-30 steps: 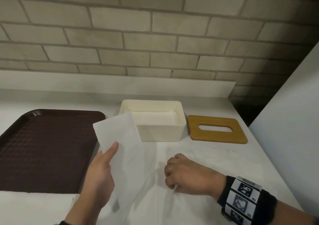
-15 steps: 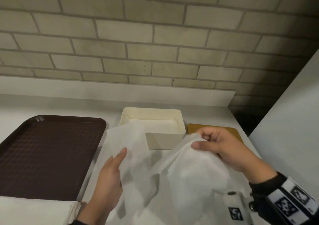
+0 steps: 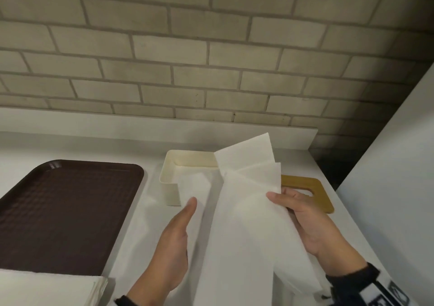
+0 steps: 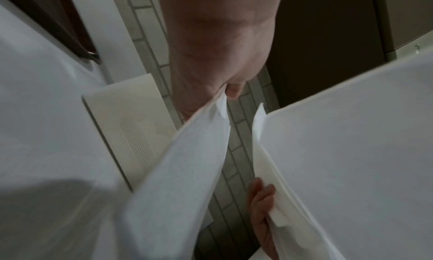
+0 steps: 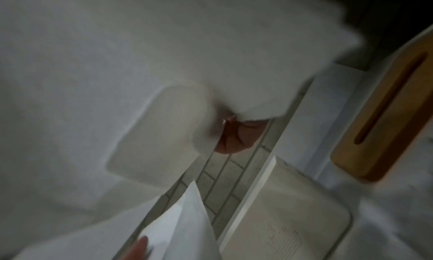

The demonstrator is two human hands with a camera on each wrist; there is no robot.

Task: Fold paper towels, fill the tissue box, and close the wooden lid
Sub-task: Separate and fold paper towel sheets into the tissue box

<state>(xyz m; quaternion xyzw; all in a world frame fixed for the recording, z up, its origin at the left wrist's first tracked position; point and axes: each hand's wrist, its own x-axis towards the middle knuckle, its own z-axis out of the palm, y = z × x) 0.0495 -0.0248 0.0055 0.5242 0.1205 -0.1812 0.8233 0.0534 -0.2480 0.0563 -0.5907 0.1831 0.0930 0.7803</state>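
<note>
Having lifted higher since a moment ago, thin white paper towel (image 3: 244, 230) now hanging between both hands above the white counter (image 3: 150, 211), upper corners fanning over the box. Left hand (image 3: 173, 240) pinching the towel's left flap, thumb lying straight along the sheet, other fingers hidden behind. Right hand (image 3: 312, 221) gripping the right edge, thumb on top, fingers curled underneath. Lying nearest, bottom left, stack of white paper towels (image 3: 47, 289). Sitting beyond, dark brown plastic tray (image 3: 63, 209). Standing behind the towel, open cream rectangular tissue box (image 3: 171, 176); lying just right, flat slotted wooden lid (image 3: 321, 195).
</note>
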